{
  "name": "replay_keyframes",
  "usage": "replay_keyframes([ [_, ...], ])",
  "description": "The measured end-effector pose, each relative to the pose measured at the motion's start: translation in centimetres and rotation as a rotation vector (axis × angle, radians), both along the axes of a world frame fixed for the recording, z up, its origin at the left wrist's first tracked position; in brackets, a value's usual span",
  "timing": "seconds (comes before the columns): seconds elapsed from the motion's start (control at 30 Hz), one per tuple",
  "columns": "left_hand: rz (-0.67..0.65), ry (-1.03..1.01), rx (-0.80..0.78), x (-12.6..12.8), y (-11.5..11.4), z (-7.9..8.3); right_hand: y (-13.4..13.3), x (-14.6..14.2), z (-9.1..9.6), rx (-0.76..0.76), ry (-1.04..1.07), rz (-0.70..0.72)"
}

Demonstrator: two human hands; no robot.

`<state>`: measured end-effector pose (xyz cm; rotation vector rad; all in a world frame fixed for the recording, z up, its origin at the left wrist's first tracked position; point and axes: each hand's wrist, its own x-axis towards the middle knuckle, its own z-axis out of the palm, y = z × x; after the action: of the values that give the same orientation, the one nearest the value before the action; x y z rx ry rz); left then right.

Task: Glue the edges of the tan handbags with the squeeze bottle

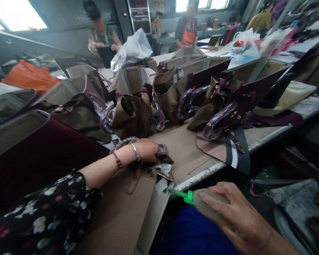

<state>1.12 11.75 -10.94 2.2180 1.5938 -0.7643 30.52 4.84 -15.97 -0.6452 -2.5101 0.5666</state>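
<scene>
Along the long worktop [202, 175] stand many dark red and brown bags [134, 117], some with clear plastic wrapped around their handles. Nearest to the person is one brown bag [117, 212], its big flat side low at the front, by the worktop's edge. Behind the row sits a see-through plastic bag [134, 49]. The right hand [228, 209] is wrapped around a squeezy bottle [207, 213], held out past the edge. The left hand [146, 150] is closed on bunched cloth [164, 157] at the top of the near brown bag. On the bottle, a bright green cap [188, 197] has a thin tip [177, 193] pointing at a little white tab [161, 186]. I can't tell if they touch.
</scene>
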Motion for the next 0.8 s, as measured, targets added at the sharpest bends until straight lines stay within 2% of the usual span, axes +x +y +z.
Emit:
replay_keyframes([
  [0.1,0.002,-0.002,0.001,0.0,0.0,0.0,-0.2,0.1,0.1,-0.040,-0.071,0.090],
  [0.27,0.005,0.007,0.004,-0.1,0.0,0.0,-0.5,-0.3,0.5,0.008,0.016,-0.013],
  [0.4,0.001,0.006,0.004,-0.1,0.0,0.1,-0.9,-0.5,1.1,-0.079,-0.091,0.098],
  [0.6,-0.001,0.009,0.008,0.0,0.0,0.1,-0.9,-0.5,0.5,0.007,0.007,-0.039],
  [0.73,-0.008,0.004,0.010,0.0,0.0,-0.1,-1.9,-0.7,0.5,-0.031,-0.058,0.068],
  [0.8,-0.005,0.007,0.012,-0.1,0.0,-0.1,-2.1,-0.7,0.4,-0.035,-0.049,0.070],
])
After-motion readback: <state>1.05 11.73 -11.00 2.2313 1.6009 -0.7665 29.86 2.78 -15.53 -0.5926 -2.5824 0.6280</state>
